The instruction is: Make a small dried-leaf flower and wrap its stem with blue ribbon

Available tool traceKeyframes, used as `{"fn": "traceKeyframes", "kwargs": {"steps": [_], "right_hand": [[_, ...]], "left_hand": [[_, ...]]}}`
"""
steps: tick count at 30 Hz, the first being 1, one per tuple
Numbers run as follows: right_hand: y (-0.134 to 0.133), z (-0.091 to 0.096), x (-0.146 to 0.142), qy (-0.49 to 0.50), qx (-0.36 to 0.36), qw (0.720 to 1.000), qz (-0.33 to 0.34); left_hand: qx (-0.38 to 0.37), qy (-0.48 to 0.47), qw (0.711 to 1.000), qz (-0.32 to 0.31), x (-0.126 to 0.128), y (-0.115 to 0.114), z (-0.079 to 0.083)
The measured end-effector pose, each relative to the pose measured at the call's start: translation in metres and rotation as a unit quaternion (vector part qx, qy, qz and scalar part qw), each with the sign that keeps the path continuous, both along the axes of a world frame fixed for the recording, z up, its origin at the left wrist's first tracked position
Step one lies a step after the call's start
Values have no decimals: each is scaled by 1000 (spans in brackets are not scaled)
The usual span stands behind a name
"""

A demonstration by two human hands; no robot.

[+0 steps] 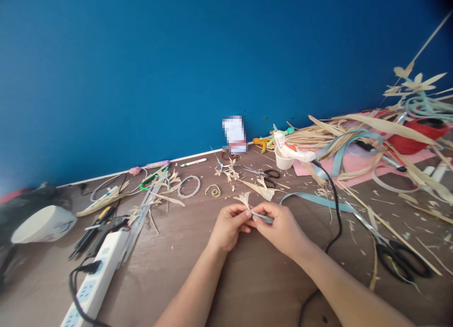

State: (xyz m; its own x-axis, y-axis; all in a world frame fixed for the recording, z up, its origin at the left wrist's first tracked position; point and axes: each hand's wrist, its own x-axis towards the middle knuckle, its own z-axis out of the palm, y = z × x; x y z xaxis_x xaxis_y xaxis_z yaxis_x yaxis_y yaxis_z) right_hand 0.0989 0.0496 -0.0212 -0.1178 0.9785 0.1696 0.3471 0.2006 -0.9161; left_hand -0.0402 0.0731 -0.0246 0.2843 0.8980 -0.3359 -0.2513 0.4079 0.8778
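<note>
A brown table (219, 275) runs up to a blue wall. On it lie a white power strip (97, 280), black scissors (399, 258) at the right, smaller scissors (267, 175), a glue gun (292, 150) resting on a white cup (284, 161), a pink sheet (354, 164) under dry leaf strips (371, 133), a tilted bowl (44, 223), and what may be pliers (94, 228).

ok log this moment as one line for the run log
left hand: pinching leaf piece | right hand: holding blue strip | scissors: on table, right | glue gun: in cup
</note>
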Motion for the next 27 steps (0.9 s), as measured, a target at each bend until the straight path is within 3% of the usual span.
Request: {"fn": "traceKeyframes", "kwargs": {"steps": [4,8,13,19,27], "right_hand": [[-2,3,-2,-27,1,1000,-3],[-3,5,-5,-47,4,999,-23],[-1,0,-6,28,-43,999,2],[2,2,-3,107,-71,992,17],[2,4,-2,103,-72,992,22]], "left_hand": [[14,11,1000,25,1,0,0],[77,60,994,54,0,-1,1],[138,116,983,46,1,-3,4],[130,140,981,17,2,-5,4],[113,135,984,15,1,-4,3]]}}
